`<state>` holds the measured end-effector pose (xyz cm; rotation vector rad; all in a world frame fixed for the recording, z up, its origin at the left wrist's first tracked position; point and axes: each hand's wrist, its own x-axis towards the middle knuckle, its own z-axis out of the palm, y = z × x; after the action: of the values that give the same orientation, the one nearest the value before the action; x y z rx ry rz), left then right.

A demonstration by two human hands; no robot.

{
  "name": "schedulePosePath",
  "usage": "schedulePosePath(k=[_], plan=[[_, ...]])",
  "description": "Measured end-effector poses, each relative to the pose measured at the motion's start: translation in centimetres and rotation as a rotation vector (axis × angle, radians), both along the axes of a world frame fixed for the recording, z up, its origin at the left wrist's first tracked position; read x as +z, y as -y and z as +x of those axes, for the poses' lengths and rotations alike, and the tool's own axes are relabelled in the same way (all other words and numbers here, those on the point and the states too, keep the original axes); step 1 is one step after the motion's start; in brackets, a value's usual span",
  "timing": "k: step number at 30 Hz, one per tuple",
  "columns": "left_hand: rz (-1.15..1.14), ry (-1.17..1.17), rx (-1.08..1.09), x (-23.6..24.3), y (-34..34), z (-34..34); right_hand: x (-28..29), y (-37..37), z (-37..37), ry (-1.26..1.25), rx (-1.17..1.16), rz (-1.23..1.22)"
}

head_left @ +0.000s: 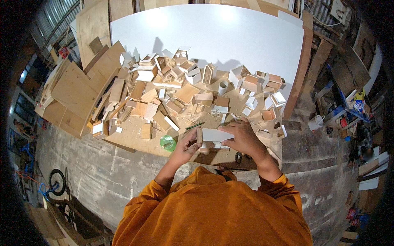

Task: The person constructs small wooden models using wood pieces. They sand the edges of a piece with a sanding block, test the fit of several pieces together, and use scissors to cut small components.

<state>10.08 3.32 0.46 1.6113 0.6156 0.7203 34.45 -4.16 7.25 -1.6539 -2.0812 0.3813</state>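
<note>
Near the front edge of the workbench (156,149), both hands hold a small white-faced wooden box-like piece (215,135). My left hand (188,144) is closed on its left end, where bare wood shows. My right hand (245,138) grips the right end, thumb and fingers at its long edges. Beyond my left fingers lies a thin dark green pencil-like stick (195,126). A green translucent container (168,142) sits left of that hand. Small wooden model houses and boxes (208,74) crowd the bench behind, among loose offcuts (186,93).
A large white board (205,35) stands behind the pile, with a grey cylinder (223,87) in front. Wood sheets (82,90) lean at left. A dark ring (238,157) is at the bench's front edge. A white bucket (316,122) stands at right, a bicycle wheel (57,182) at lower left.
</note>
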Motion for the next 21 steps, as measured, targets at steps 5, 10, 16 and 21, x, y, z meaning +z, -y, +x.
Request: schedulePosePath(k=[5, 10, 16, 21], plan=[[0.068, -0.002, -0.018, -0.57, -0.29, -0.11, 0.15, -0.05, -0.11, -0.004, -0.003, 0.027], [0.034, -0.005, -0.027, -1.14, -0.58, -0.08, 0.41, -0.07, -0.13, 0.006, -0.005, 0.050], [0.047, 0.006, -0.036, -1.31, -0.75, 0.09, 0.49, -0.07, 0.06, -0.007, 0.012, 0.038], [0.018, 0.014, -0.047, -1.38, -0.75, 0.06, 0.30, -0.31, 0.29, 0.008, 0.017, 0.059]])
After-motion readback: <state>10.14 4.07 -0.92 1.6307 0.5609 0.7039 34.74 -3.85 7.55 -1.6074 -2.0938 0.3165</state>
